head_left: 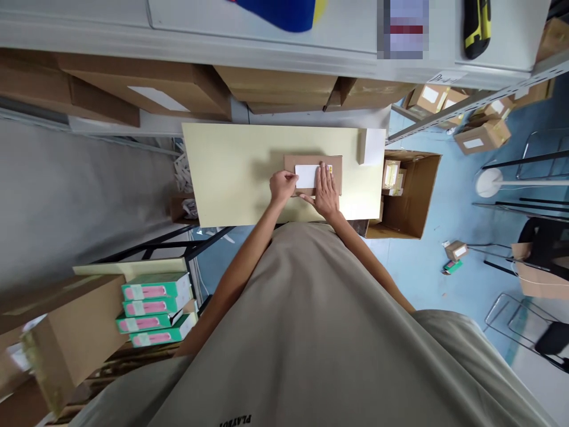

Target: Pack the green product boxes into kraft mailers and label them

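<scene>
A small brown cardboard box lies on the pale yellow tabletop in front of me. On its upper face is a white label with a small yellow mark near its right end. My left hand is closed in a pinch at the label's left edge. Flat across the right part of the label lies my right hand, fingers stretched and thumb spread toward the left. Its fingers hide part of the label. A stack of white labels or a white block sits at the table's right back corner.
An open carton holding small boxes stands against the table's right end. Large cartons line the shelf behind. A yellow-black cutter lies on the upper shelf. Green-and-pink boxes are stacked at lower left.
</scene>
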The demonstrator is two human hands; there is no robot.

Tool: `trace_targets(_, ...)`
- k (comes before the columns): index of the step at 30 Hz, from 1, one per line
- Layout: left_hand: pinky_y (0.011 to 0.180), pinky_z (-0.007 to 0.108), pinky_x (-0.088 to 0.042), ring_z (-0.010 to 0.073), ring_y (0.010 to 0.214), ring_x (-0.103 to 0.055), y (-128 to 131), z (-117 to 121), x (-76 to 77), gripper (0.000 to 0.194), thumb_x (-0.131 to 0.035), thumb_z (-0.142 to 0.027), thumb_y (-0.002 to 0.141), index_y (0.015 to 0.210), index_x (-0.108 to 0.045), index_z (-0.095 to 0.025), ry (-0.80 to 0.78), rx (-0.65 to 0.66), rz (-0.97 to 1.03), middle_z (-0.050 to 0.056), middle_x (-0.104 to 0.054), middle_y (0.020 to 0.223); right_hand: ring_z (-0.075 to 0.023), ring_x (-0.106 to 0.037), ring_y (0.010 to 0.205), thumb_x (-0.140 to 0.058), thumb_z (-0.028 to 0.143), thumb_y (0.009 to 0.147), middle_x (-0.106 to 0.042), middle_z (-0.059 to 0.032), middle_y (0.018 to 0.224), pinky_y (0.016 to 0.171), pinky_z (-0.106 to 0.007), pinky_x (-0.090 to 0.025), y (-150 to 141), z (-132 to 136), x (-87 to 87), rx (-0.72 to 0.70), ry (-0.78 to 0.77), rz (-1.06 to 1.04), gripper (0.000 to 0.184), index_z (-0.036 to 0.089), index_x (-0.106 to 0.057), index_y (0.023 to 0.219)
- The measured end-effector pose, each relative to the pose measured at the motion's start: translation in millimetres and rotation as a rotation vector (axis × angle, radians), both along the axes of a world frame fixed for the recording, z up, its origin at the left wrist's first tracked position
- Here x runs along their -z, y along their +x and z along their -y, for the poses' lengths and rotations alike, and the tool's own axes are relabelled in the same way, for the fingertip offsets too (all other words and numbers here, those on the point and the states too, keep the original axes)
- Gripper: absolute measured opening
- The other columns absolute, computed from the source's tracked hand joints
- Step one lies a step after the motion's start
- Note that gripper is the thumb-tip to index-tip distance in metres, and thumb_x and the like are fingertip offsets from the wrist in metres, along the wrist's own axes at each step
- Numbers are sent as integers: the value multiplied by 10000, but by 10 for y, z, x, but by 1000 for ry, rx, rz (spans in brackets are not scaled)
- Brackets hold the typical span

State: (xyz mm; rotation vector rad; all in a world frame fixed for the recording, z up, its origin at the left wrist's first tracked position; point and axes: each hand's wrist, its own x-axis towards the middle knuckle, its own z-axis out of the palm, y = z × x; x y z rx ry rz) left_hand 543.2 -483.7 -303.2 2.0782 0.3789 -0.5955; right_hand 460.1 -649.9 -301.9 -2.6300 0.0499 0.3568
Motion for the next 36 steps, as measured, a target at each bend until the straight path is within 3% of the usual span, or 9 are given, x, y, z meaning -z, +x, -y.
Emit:
trace_targets(2, 913, 352, -567, 270, 948, -792, 26, -26, -45, 149, -730, -245, 910, 928, -862, -178, 20, 54, -27, 78, -857, 924, -392, -61, 1789, -357, 875, 1069, -135, -265, 1892, 1447, -606, -97, -1, -94, 30, -14, -44, -5, 1156, 7, -176, 1812)
trace_targets(8, 950, 287, -558, 250, 1105, -802, 87, -112, -182, 273, -678, -318, 1001, 1094, -884, -167, 77, 278, -35, 103, -877, 1156, -394, -51, 1789, -311, 842, 1087, -87, -251, 1898, 1461, -541, -44, -35, -446, 85, -232, -140, -23, 1174, -60, -87, 1804)
trace_targets(13, 965, 317, -566, 294, 1151, -799, 83, -147, -232, 282, -636, -303, 1053, 1025, -886, -174, 170, 399, 31, 158, -871, 1164, -400, -67, 1787, -405, 819, 1082, -73, -248, 1900, 1457, -529, -57, -22, -531, 27, -212, -234, -51, 1178, -57, -92, 1805)
trace_targets(19, 987, 324, -568, 297, 1161, -796, 92, -245, -236, 209, -686, -268, 1033, 1047, -877, -185, 172, 484, 27, 154, -869, 1162, -469, -111, 1768, -619, 732, 1052, -22, -230, 1902, 1421, -614, -146, 120, -676, 24, -120, -284, -74, 1201, 25, -37, 1830)
trace_targets(23, 981, 342, -563, 298, 1144, -793, 81, -272, -237, 236, -659, -290, 1058, 1064, -868, -182, 157, 482, 14, 167, -862, 1178, -450, -57, 1779, -671, 693, 1042, -36, -197, 1909, 1436, -602, -81, -11, -744, 2, -108, -294, -57, 1213, 51, -14, 1834)
trace_targets(30, 968, 336, -543, 292, 1172, -776, 34, -324, -192, 203, -640, -297, 1079, 1072, -810, -186, 122, 469, 12, 155, -850, 1220, -387, -19, 1792, -679, 706, 1031, -92, -99, 1923, 1454, -559, -49, -496, -511, -121, -114, -302, -123, 1145, 166, -98, 1856)
trace_targets(36, 1035, 349, -538, 289, 1232, -753, 37, -537, -104, 164, -643, -329, 1079, 1050, -753, -212, 56, 427, -11, 136, -833, 1276, -418, 21, 1787, -623, 808, 1007, -75, -151, 1920, 1435, -623, -4, -608, -8, -47, 238, -331, -138, 1179, 119, -163, 1846)
